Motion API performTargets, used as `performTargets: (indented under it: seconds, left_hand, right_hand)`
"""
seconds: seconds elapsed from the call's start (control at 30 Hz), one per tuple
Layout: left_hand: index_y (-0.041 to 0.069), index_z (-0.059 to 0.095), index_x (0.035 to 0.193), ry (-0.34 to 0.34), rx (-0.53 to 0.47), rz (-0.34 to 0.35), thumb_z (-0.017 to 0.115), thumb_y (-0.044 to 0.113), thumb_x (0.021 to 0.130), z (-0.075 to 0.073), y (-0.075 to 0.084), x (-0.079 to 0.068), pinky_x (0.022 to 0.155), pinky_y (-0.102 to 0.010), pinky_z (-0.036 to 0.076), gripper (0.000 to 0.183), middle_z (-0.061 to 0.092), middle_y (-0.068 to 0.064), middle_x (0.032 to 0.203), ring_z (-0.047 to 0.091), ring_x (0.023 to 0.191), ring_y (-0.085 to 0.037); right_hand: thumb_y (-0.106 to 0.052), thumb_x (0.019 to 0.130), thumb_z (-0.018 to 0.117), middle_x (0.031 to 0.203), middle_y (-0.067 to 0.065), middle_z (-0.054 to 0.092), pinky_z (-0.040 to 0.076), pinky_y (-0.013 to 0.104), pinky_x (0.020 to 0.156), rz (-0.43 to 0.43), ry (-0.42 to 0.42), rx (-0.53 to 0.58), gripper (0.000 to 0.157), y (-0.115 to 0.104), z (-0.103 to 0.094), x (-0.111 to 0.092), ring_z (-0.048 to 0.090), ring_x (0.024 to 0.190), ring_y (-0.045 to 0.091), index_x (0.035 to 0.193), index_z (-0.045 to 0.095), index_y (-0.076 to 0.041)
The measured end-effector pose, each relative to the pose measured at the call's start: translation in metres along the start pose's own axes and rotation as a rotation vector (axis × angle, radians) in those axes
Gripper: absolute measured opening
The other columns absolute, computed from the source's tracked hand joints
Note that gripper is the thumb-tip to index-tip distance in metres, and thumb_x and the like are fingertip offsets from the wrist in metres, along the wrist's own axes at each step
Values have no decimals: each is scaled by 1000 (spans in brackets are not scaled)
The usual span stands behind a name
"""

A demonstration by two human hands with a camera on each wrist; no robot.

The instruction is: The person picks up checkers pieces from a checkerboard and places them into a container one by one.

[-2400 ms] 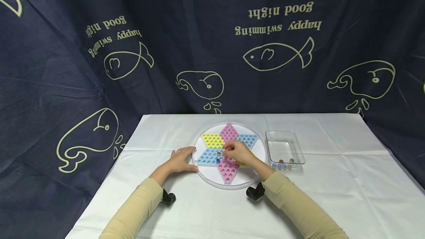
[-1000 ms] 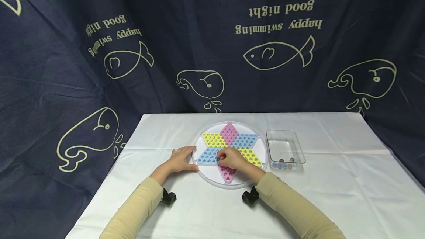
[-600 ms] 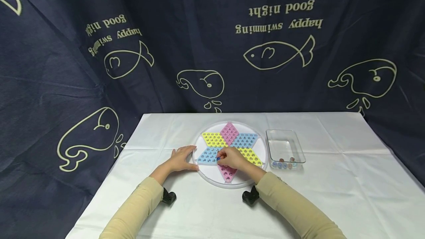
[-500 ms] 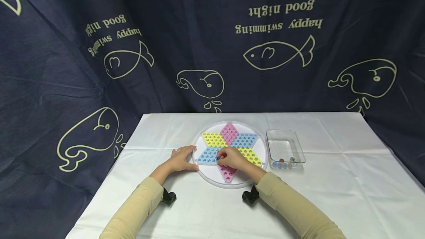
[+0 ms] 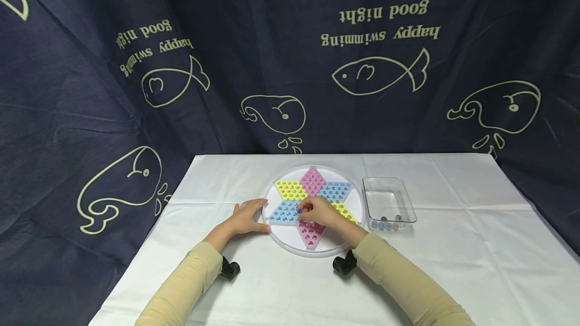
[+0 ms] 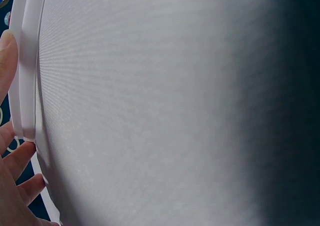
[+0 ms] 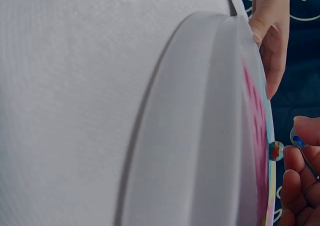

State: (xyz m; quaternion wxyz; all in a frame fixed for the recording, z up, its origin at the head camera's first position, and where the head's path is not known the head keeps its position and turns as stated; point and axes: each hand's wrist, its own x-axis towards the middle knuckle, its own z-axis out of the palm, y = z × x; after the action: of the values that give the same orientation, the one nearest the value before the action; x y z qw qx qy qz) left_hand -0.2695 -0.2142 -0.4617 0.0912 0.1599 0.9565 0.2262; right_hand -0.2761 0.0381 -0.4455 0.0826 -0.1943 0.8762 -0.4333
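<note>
My right hand (image 5: 322,212) pinches a clear marble with a blue core (image 7: 297,137) between thumb and fingertips, over the Chinese checkers board (image 5: 284,241). In the right wrist view a second marble, orange and teal (image 7: 276,151), sits on the board right beside those fingertips; in the head view the hand hides it. The board is round and white, with a star of pink, yellow and blue sections full of holes. My left hand (image 5: 246,217) rests at the board's left rim, fingers spread, the thumb (image 6: 7,61) along the edge in the left wrist view.
A clear rectangular container (image 5: 388,200) stands right of the board, several marbles (image 5: 385,225) gathered at its near end. A white cloth (image 5: 471,245) covers the table. Behind hangs a dark blue curtain (image 5: 312,24) with fish and whale drawings.
My right hand first moved toward me to the blue marble and pinched it. Since half a second ago it has shifted slightly away and right with that marble. The left hand stays put.
</note>
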Motion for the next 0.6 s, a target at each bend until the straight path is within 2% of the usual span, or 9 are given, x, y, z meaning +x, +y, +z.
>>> performTargets:
  seconds: [0.27,0.37,0.5,0.6]
  left_hand:
    - [10,35,140,-4,0,-9,74,48,69,1,0,0,105,-66,3,90,34,-14,145,23,134,-37]
    - [10,35,140,-9,0,-13,74,48,69,2,-1,0,106,-66,2,90,33,-13,145,22,135,-37]
    - [11,35,141,-4,3,-11,74,49,69,2,-2,1,106,-66,2,90,33,-13,145,22,135,-37]
    - [11,35,140,1,3,-7,74,49,69,2,-3,2,105,-66,2,90,34,-13,145,22,135,-37]
  right_hand:
    - [-7,74,71,71,0,56,40,16,54,-29,-10,35,17,0,-10,-1,47,64,10,90,66,0]
    - [-7,76,70,74,2,56,41,17,54,-1,-12,59,18,-1,-15,0,48,66,11,92,66,-1]
    - [-8,77,69,77,2,57,42,18,57,40,-3,41,17,-1,-22,2,48,69,12,94,66,-3]
    - [-9,78,68,78,2,57,42,19,59,31,14,7,17,-1,-28,3,48,71,12,94,66,-3]
